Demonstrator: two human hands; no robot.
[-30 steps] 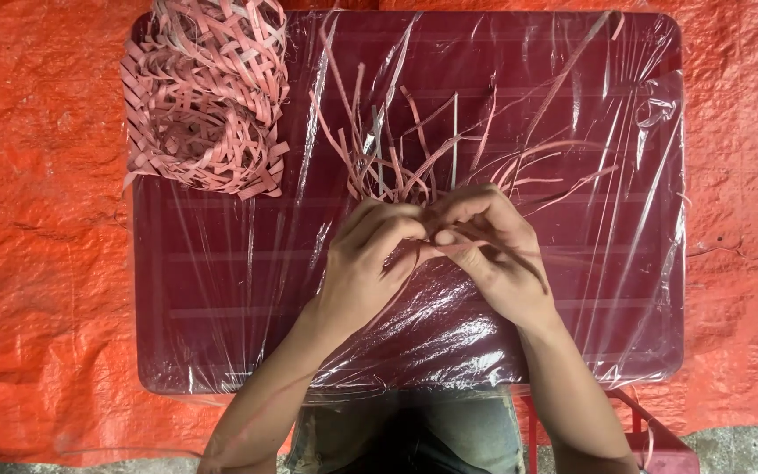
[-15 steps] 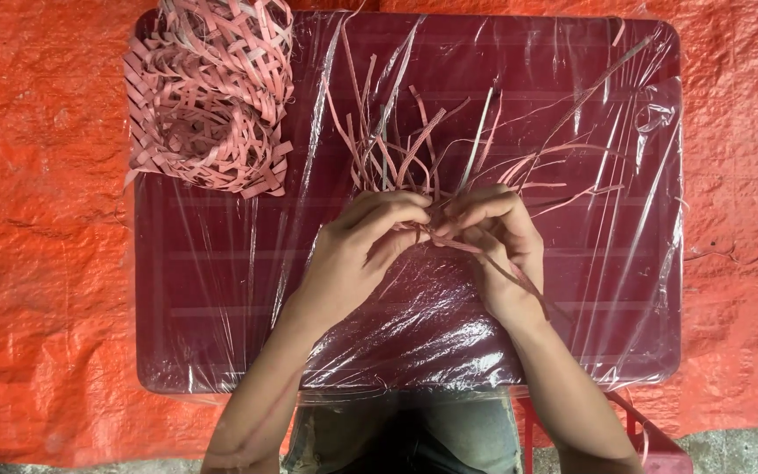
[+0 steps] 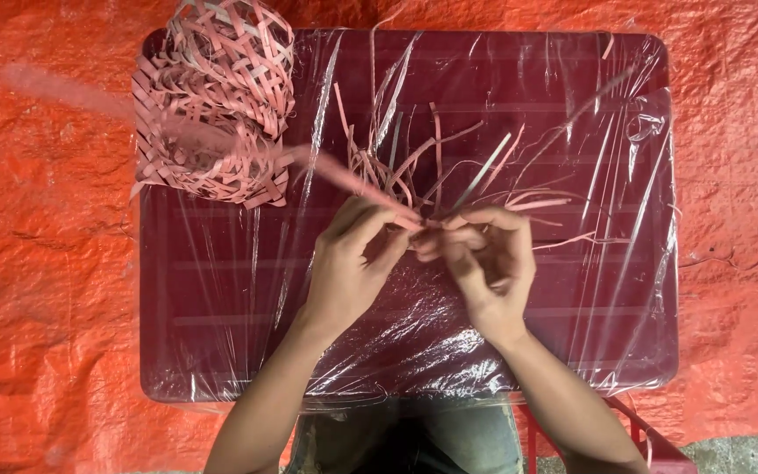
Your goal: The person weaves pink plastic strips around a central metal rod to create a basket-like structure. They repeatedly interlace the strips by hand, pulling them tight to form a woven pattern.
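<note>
A dark red table [image 3: 221,333] wrapped in clear plastic film fills the view. Over its middle, my left hand [image 3: 348,263] and my right hand [image 3: 489,259] meet fingertip to fingertip, both pinching thin pink strips [image 3: 432,167] that fan away from me. One long pink strip [image 3: 326,167] runs from my fingers up to the left and is blurred. A heap of woven pink strip pieces [image 3: 212,96] rests at the table's far left corner.
An orange tarp [image 3: 46,263] covers the ground around the table. A red frame piece [image 3: 651,448] shows at the bottom right beside my right forearm. My legs in dark trousers [image 3: 405,443] are below the table's near edge.
A long strip has swung out toward the upper left, blurred by motion. My hands stay together over the table's middle, and the fanned strips have shifted slightly.
</note>
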